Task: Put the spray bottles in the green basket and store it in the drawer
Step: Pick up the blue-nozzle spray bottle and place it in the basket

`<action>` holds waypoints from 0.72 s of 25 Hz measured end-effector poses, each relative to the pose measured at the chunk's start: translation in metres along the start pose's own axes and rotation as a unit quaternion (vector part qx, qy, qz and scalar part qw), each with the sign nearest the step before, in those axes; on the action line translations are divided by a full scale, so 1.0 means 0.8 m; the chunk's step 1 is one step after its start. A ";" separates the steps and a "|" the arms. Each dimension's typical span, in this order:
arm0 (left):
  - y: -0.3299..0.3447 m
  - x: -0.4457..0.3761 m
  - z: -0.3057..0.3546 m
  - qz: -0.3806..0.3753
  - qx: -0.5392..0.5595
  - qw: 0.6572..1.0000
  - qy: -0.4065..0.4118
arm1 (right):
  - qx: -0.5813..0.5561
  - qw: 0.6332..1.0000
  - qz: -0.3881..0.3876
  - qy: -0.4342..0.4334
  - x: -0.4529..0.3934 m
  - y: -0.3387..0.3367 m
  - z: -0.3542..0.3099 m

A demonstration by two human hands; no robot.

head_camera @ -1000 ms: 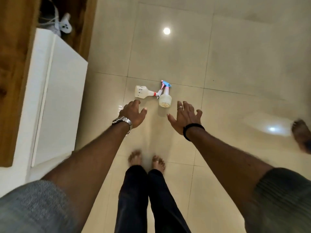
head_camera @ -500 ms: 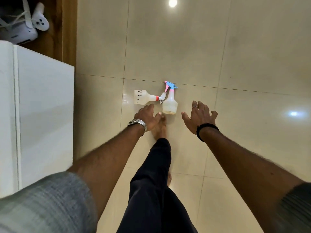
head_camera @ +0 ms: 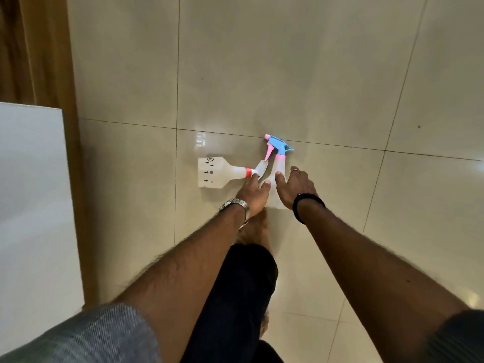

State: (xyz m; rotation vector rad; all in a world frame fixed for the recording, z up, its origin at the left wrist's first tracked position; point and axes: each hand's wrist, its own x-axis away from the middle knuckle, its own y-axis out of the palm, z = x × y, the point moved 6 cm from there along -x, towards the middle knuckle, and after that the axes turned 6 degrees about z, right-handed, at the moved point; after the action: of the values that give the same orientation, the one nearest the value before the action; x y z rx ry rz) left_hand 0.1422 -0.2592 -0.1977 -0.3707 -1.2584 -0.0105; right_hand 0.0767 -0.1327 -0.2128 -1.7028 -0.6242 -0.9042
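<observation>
Two spray bottles lie on the tiled floor (head_camera: 262,74): a red-collared bottle (head_camera: 217,174) on its side and a blue-and-pink-headed bottle (head_camera: 278,163), heads touching. The left hand (head_camera: 255,193) and right hand (head_camera: 294,188) reach over them, fingers spread, grasping nothing.

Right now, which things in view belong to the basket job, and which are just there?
Belongs to the job:
- bottle with blue sprayer, under the right hand
- bottle with orange collar, by the left hand

Just there:
- white cabinet
- tiled floor

No basket or drawer in view.
</observation>
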 end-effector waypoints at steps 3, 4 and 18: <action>0.026 -0.029 0.000 -0.030 0.066 0.995 -0.067 | -0.076 0.991 -0.064 0.088 -0.027 0.036 0.018; 0.033 -0.032 -0.001 -0.030 0.075 0.994 -0.074 | -0.109 0.984 -0.088 0.112 -0.027 0.047 0.022; -0.037 0.226 0.108 0.102 0.141 0.984 0.040 | -0.237 0.971 -0.015 -0.024 0.210 -0.138 -0.021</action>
State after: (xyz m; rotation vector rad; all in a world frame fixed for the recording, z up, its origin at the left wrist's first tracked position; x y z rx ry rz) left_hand 0.1127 -0.2281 0.0003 -0.2482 -1.1194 0.3220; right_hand 0.0839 -0.1202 -0.0114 -2.1498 -0.4894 -1.0987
